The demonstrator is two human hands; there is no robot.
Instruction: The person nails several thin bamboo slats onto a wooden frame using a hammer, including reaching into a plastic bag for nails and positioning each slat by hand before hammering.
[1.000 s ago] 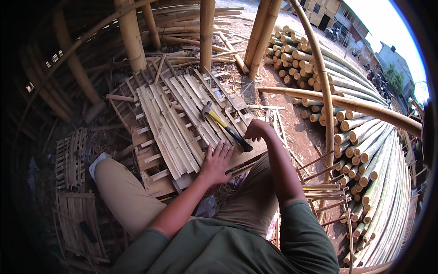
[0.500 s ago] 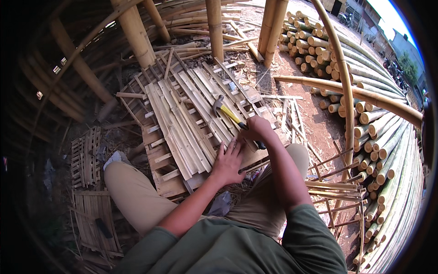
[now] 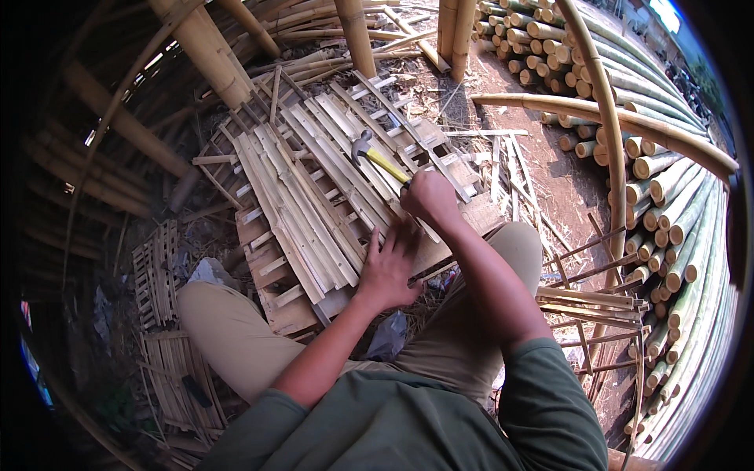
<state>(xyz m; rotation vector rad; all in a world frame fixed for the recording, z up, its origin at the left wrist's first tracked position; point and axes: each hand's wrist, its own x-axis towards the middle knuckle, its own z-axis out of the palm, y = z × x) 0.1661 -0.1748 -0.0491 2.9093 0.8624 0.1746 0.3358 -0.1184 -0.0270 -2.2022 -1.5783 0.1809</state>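
My right hand (image 3: 430,196) is wrapped round the handle of a claw hammer (image 3: 382,163), its yellow shaft and dark metal head tilted up to the left above the slats. Split-bamboo slats (image 3: 294,212) lie side by side across thinner cross strips, forming a panel on a wooden board (image 3: 284,308). My left hand (image 3: 389,271) rests at the near end of the panel with fingers spread over the slat ends, the fingertips a little blurred. Whether a nail sits under those fingers, I cannot tell.
Stacked green bamboo poles (image 3: 667,228) fill the right side. A curved bamboo pole (image 3: 605,114) crosses in front of them. Thick bamboo posts (image 3: 206,55) stand beyond the panel. Slat frames (image 3: 177,369) lie at the left, and a bundle of strips (image 3: 589,306) rests beside my right knee.
The hammer and my right hand have shifted slightly up and left. My left hand stays at the slat ends. The whole view has tilted a little.
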